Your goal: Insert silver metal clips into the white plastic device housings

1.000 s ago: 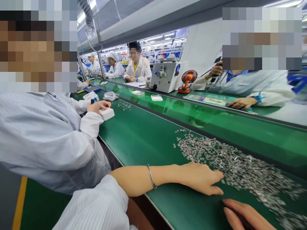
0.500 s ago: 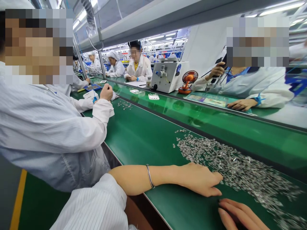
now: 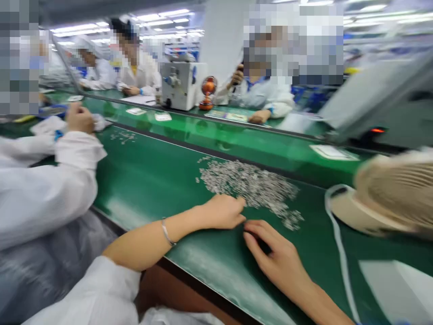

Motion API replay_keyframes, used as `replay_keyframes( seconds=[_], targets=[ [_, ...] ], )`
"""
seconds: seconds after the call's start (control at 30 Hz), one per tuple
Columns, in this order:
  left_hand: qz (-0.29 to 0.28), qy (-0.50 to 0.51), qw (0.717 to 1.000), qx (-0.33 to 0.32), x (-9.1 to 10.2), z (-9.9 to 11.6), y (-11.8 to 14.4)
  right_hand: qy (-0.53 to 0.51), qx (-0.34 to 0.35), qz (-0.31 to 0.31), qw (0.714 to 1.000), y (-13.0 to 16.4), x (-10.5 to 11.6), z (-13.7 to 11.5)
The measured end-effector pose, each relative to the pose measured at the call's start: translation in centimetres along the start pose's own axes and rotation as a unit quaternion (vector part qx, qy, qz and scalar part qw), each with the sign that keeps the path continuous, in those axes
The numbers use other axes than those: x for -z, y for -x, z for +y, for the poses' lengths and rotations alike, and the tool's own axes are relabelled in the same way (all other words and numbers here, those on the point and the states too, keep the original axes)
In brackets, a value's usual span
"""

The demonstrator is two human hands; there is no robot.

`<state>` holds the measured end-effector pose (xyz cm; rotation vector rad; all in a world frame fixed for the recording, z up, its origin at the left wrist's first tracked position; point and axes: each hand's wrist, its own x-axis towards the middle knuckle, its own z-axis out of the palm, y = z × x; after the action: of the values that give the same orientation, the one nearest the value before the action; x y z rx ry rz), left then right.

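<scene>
The left hand [image 3: 221, 211] is resting on the green belt [image 3: 162, 176], fingers curled at the near edge of the pile of small metal pieces [image 3: 250, 185]. The right hand [image 3: 275, 257] is lying spread and empty just beside it. Picking cleanly probably means drawing a few pieces clear with light fingertips, not scattering them.

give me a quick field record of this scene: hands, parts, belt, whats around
left hand: palm down on the belt, fingertips at the near edge of the parts, holding nothing visible
right hand: flat on the belt, fingers pointing toward the left hand, just short of the parts
parts: loose heap of small silvery pieces, too blurred to identify
belt: green, glossy
bracelet: on the left wrist
fan: beige, at right on the belt
co-worker: sleeve at left
machine: white, across the line
</scene>
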<state>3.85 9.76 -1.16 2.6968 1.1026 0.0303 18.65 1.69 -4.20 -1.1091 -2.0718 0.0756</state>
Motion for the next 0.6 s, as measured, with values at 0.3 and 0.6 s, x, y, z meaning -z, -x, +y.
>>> replay_keyframes(
  seconds=[0.3,0.6],
  targets=[
    [0.011,-0.026,0.998,-0.048,-0.3,-0.7,-0.6,0.037,-0.083,0.04,0.995,-1.0,0.5,0.5],
    [0.005,-0.042,0.998,-0.035,-0.1,-0.4,-0.5,0.445,-0.164,0.116,0.873,4.0,7.3,1.8]
  ],
)
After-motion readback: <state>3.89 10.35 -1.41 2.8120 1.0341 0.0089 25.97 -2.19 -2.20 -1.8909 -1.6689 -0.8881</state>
